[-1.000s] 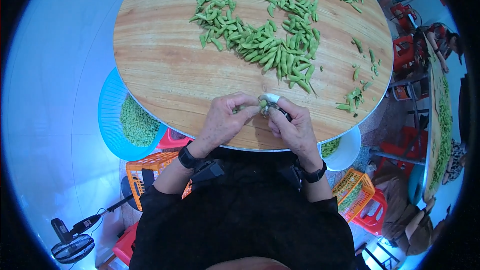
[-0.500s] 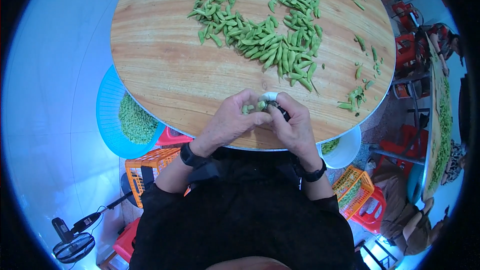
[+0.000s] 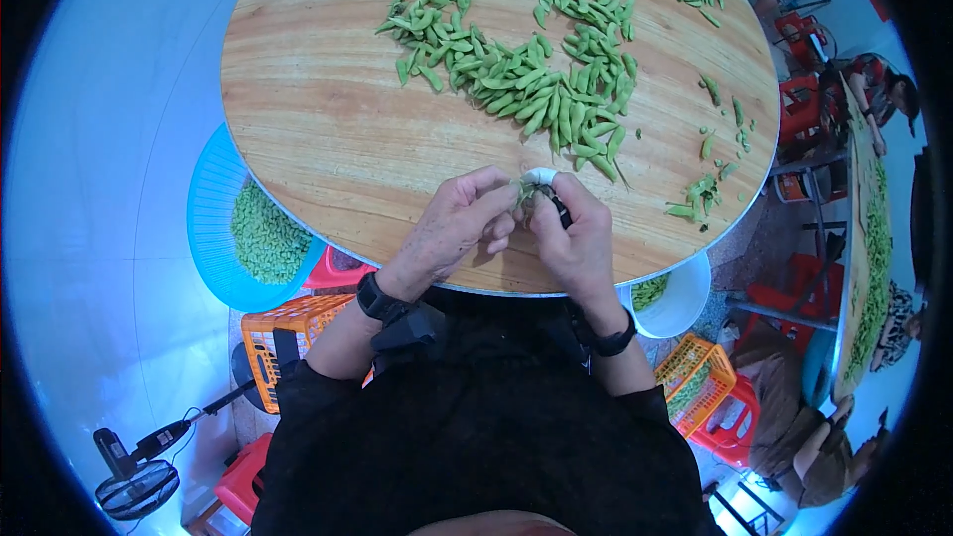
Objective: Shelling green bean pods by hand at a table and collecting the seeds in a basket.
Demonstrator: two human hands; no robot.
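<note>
Over the near edge of the round wooden table (image 3: 328, 129), my two hands meet. My left hand (image 3: 463, 223) has its thumb and forefinger pinched on a green soybean pod (image 3: 524, 191), its other fingers curled in. Fingers hide much of the pod. My right hand (image 3: 578, 238) is closed around a small dark tool (image 3: 558, 206), held against the pod; its exact kind is hidden. A white wrap (image 3: 540, 176) covers a fingertip of that hand. Beyond my hands lies a curved heap of whole green pods (image 3: 516, 89). Empty-looking shells and scraps (image 3: 703, 197) lie to the right.
A blue basin (image 3: 213, 228) of shelled beans (image 3: 268, 238) stands below the table's left edge. A white bucket (image 3: 690, 298) is at the lower right, near orange crates (image 3: 713, 369) and a red stool (image 3: 737, 422). A fan (image 3: 139, 486) stands lower left. Other people sit by another table (image 3: 862, 268).
My left fingers have closed inward, and the pale beans seen by them are no longer visible. My right hand has shifted slightly, still gripping the dark tool.
</note>
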